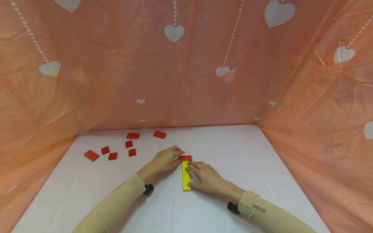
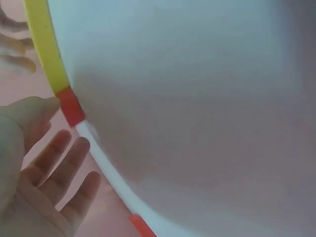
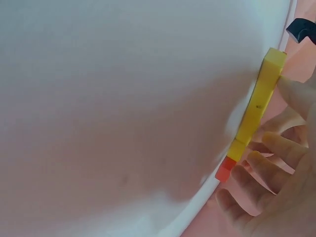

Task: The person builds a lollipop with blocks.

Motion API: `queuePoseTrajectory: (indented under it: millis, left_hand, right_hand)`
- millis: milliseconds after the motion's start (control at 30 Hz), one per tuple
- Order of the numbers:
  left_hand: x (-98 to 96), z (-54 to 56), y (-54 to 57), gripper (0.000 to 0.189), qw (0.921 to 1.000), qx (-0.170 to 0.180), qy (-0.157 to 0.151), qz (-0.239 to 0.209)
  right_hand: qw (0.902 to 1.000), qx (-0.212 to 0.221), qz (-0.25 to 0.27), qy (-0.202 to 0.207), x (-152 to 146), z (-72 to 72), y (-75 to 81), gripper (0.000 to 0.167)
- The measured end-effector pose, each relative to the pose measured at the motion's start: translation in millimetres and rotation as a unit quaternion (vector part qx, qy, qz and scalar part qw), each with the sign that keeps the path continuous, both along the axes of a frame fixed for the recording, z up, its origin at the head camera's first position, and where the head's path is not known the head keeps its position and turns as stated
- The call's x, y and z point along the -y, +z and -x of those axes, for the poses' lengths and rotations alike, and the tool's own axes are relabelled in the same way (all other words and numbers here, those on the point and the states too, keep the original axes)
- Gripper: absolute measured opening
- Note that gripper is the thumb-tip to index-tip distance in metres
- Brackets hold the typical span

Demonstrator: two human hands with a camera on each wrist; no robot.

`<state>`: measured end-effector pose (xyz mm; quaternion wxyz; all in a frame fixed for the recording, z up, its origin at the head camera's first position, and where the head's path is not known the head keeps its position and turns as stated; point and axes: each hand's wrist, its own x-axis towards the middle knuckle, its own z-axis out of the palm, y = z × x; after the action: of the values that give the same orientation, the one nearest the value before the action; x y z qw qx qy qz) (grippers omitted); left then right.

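Note:
A flat red block (image 1: 185,158) lies crosswise at the far end of a yellow row (image 1: 186,179), making a T on the white table. A seam splits the yellow row into a short far piece and a longer near one. My left hand (image 1: 166,160) is at the red block's left end; in the left wrist view its thumb (image 2: 47,104) touches the block while other fingers spread apart from it. Along the yellow row's right side lies my right hand (image 1: 208,177), thumb and fingertips against that side, fingers loosely bent.
Several small red square blocks (image 1: 112,156) are scattered at the back left. Longer red blocks lie among them: one at the far left (image 1: 91,155), one studded with white dots (image 1: 133,136), one near the back edge (image 1: 160,134). A pink heart-printed curtain (image 1: 180,81) encloses the table.

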<state>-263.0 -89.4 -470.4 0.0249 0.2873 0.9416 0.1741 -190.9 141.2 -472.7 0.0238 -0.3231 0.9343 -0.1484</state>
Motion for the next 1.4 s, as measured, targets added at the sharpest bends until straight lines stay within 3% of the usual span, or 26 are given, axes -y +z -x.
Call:
queuePoseTrajectory:
  millis: [133,300,433,567,833,1100,1400]
  left_hand:
    - [13.4,0.1,3.9,0.043,0.9983,0.001,0.042,-0.040]
    - [41.3,0.5,10.0,0.044,0.9904,0.007,0.095,-0.100]
    - [70.5,2.3,14.2,0.045,0.9851,0.003,0.121,-0.123]
    - [101.8,3.5,16.4,0.046,0.9838,0.003,0.138,-0.115]
    - [152.2,6.9,22.2,0.041,0.9875,-0.045,0.135,-0.068]
    - [184.3,5.1,19.3,0.041,0.9902,0.006,0.122,-0.068]
    - [194.4,6.2,10.9,0.033,0.9919,0.025,0.103,-0.070]
  right_hand:
    - [1.0000,-0.003,0.005,-0.008,-0.4,0.9,0.3,0.061]
    - [0.9995,0.010,-0.001,-0.031,-2.1,5.0,0.4,0.071]
    - [0.9991,0.025,-0.007,-0.035,-3.1,7.9,1.3,0.076]
    - [0.9990,0.035,-0.013,-0.026,-3.1,10.0,1.6,0.076]
    - [0.9988,0.046,-0.018,-0.009,-0.8,12.8,2.2,0.073]
    - [0.9983,0.051,-0.028,-0.001,0.2,13.3,1.0,0.070]
    - [0.9975,0.064,-0.031,0.004,0.7,12.7,1.7,0.068]
